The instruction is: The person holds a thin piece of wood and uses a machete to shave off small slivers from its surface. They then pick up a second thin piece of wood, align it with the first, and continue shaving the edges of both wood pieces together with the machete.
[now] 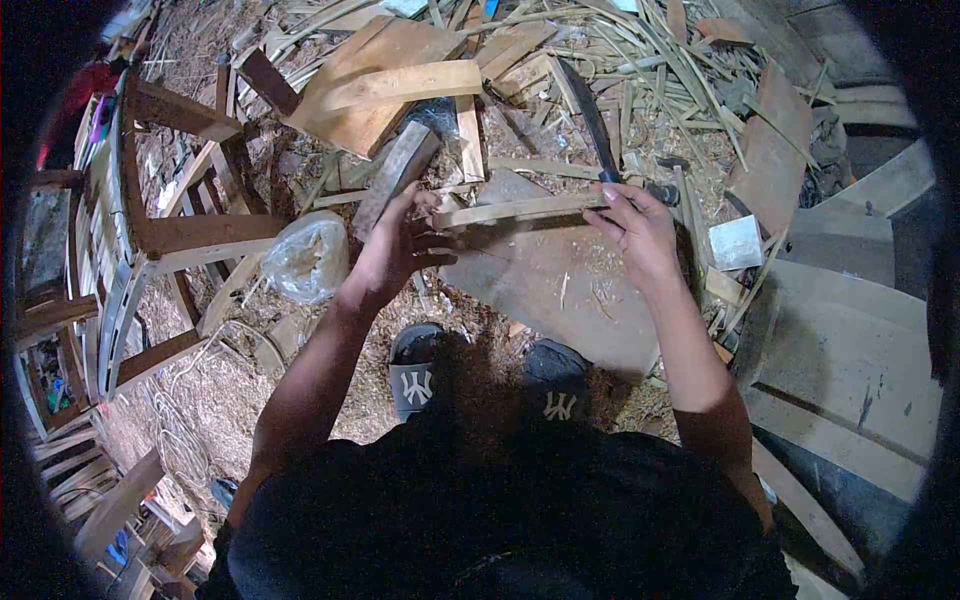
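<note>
A narrow wooden strip (530,211) spans the space between my two hands, roughly level. My right hand (640,228) pinches its right end between thumb and fingers. At the other end, my left hand (400,245) has its fingers spread, with the fingertips right at the strip's end. A long dark-bladed knife (592,118) points away from me, and its black handle overlaps my right fingertips in this view. Just beyond my left hand, a thick greyish wood block (398,178) slants upward. Below the strip lies a flat brown board (560,290) with a few shavings on it.
Wooden chair frames (200,235) stand at the left, near a clear plastic bag (306,257). Boards (385,75) and thin offcut strips (665,75) litter the far side. A large panel (840,350) lies at right. My sandals (414,372) rest among wood shavings.
</note>
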Tool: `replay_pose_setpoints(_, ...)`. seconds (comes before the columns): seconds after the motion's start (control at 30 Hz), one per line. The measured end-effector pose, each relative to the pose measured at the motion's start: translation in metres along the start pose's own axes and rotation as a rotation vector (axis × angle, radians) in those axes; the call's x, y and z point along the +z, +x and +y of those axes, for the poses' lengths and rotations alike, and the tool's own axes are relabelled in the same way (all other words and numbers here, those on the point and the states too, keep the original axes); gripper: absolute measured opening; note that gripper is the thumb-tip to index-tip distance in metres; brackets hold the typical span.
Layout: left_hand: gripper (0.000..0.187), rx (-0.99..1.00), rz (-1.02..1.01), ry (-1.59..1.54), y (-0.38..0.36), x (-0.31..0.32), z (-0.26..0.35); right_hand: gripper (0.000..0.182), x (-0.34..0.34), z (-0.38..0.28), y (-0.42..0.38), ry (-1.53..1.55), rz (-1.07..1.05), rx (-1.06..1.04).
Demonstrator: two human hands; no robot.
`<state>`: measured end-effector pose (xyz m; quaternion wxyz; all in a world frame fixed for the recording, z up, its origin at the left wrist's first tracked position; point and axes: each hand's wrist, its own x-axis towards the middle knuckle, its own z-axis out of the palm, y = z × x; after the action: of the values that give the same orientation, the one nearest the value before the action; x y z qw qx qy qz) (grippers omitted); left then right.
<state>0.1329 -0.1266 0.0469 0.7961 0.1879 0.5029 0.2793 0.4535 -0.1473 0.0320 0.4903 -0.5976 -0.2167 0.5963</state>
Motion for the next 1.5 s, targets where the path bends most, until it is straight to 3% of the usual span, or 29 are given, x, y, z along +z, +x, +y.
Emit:
replay_pose_setpoints(0.07, 0.049, 0.064, -0.018, 0.005, 0.004, -0.001, -0.004, 0.022, 0.0, 0.0, -0.001, -0.01, 0.012, 0.009)
replay_pose_setpoints(0.13, 0.04, 0.071, 0.024, 0.205, 0.005, 0.001, -0.006, 0.021, -0.001, 0.0, 0.0, -0.021, 0.023, 0.014)
replay_pose_setpoints(0.33, 0.027, 0.127, -0.038, 0.184, 0.016, -0.011, -0.018, 0.029, -0.002, 0.002, 0.003, -0.026, 0.007, -0.052)
replay_pose_setpoints(0.43, 0.026, 0.161, -0.01, 0.197, 0.017, -0.015, -0.019, 0.031, 0.0, 0.001, 0.003, -0.031, 0.001, -0.085)
replay_pose_setpoints(0.57, 0.026, 0.198, -0.009, 0.236, 0.018, -0.02, -0.019, 0.036, -0.001, 0.0, 0.003, 0.004, -0.032, 0.026)
replay_pose_setpoints(0.8, 0.028, 0.115, 0.047, 0.114, 0.015, -0.016, -0.015, 0.035, -0.001, -0.001, -0.003, -0.06, -0.024, 0.085)
replay_pose_setpoints(1.17, 0.025, 0.198, -0.008, 0.087, 0.015, -0.018, -0.015, 0.029, 0.002, -0.002, -0.01, 0.015, -0.047, 0.022)
replay_pose_setpoints(1.3, 0.024, 0.25, 0.014, 0.125, 0.014, -0.017, -0.017, 0.031, -0.002, -0.01, -0.016, -0.098, -0.089, 0.004)
replay_pose_setpoints(1.37, 0.025, 0.262, 0.064, 0.159, 0.012, -0.01, -0.018, 0.037, -0.023, -0.017, -0.013, -0.264, -0.134, -0.051)
replay_pose_setpoints(1.4, 0.026, 0.319, -0.005, 0.176, 0.016, -0.016, -0.023, 0.044, -0.037, -0.03, -0.013, -0.335, -0.121, -0.052)
replay_pose_setpoints(1.5, 0.023, 0.345, 0.055, 0.165, 0.023, -0.013, -0.023, 0.045, -0.119, -0.062, -0.004, -0.295, 0.075, -0.16)
